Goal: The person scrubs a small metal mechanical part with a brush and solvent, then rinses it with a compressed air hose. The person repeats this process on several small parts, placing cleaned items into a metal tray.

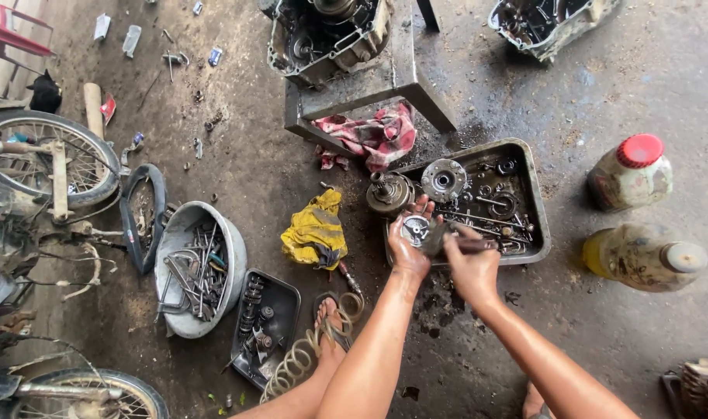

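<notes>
My left hand [409, 247] cups a small round metal engine part [416, 230] over the near left corner of a greasy metal tray [537, 203]. My right hand [470, 262] grips a dark tool [447, 239] whose tip rests against that part. The tray holds gears, shafts and a round toothed hub [444, 180]. A clutch-like round assembly [389, 194] sits at the tray's left edge.
A yellow rag [316, 230] and a red checked cloth [371, 136] lie on the oily floor. An engine case [327, 35] rests on a metal stand. A bowl of wrenches [199, 268], a socket tray [262, 322], a coiled hose [307, 353], two jugs [631, 172] and bike wheels surround me.
</notes>
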